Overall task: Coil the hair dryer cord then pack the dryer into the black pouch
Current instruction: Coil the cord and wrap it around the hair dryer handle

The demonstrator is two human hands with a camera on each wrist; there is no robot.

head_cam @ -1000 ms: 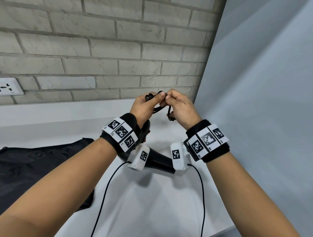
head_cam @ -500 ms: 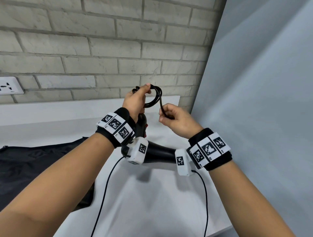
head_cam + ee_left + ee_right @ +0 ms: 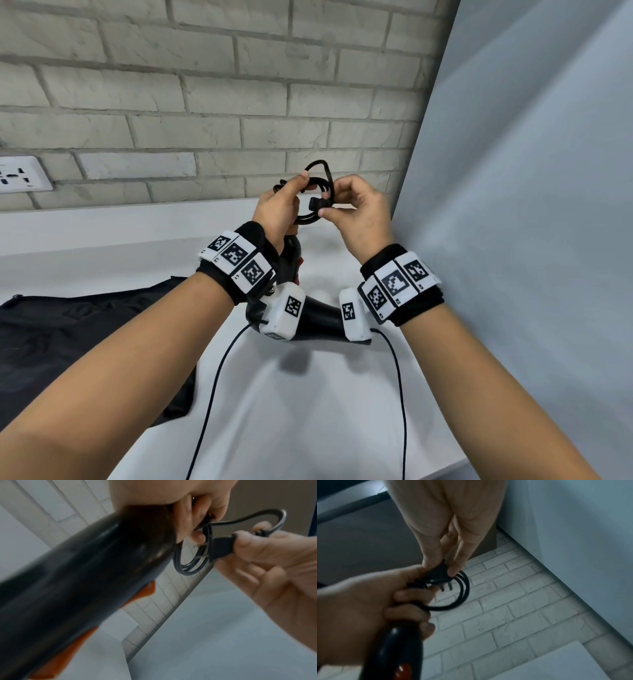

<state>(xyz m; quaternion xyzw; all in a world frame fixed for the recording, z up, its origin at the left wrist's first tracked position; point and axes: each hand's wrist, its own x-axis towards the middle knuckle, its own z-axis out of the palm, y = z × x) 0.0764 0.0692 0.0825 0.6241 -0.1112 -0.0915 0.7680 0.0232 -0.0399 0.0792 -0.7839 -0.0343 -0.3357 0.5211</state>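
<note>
Black and glossy, the hair dryer (image 3: 318, 322) hangs below the raised hands, its handle (image 3: 96, 563) running up into the left hand (image 3: 277, 212), whose fingers are curled around the handle's top end. Its rounded barrel shows between the two wrists in the head view, clear of the white countertop (image 3: 308, 411) beneath it. An orange-red switch (image 3: 145, 589) sits on the handle's side.

Above the handle, the cord (image 3: 462, 588) is gathered into a few small round loops of smooth black rubber; the left thumb and forefinger pinch the bundle at one side. One larger loop (image 3: 322, 171) stands up above the knuckles. The right hand (image 3: 359, 212) pinches the flat black plug (image 3: 221, 547) between thumb and fingertips, just beside the coil, with its two metal prongs (image 3: 446, 587) pointing through the loops. The other right fingers are loosely bent behind.

Both forearms reach forward and up, wrists close together, each wearing a black band with white coded tags and a white camera block with a thin cable trailing down.

To the left, the black pouch (image 3: 68, 335) lies flat and crumpled on the countertop, soft matte fabric, well apart from the dryer. Behind stands a pale rough brick wall (image 3: 205, 102) with a white socket (image 3: 20, 174) at the left, and a smooth grey-blue panel (image 3: 531, 205) closes the right side.
</note>
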